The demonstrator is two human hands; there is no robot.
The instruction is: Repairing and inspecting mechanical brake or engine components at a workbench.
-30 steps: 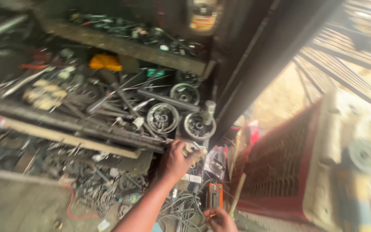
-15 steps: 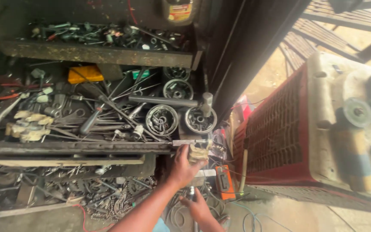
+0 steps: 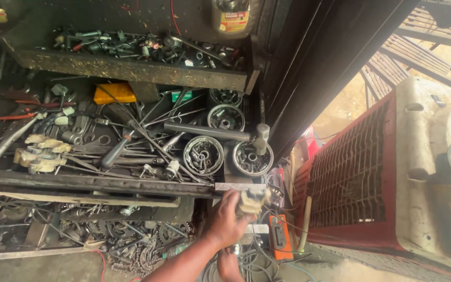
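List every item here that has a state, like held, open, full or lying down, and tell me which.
Left hand: raised, gripping a small pale part.
Right hand: low, mostly hidden, grip unclear.
Round tins: open, holding small hardware.
Hammer: lying flat across the tins.
Oil bottle: upright, top out of frame.
Orange tester: lying near the red grille.

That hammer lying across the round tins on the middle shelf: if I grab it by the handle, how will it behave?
The hammer looks all metal, so probably stiff and head-heavy. It rests across the tins, so it may roll or drag them.
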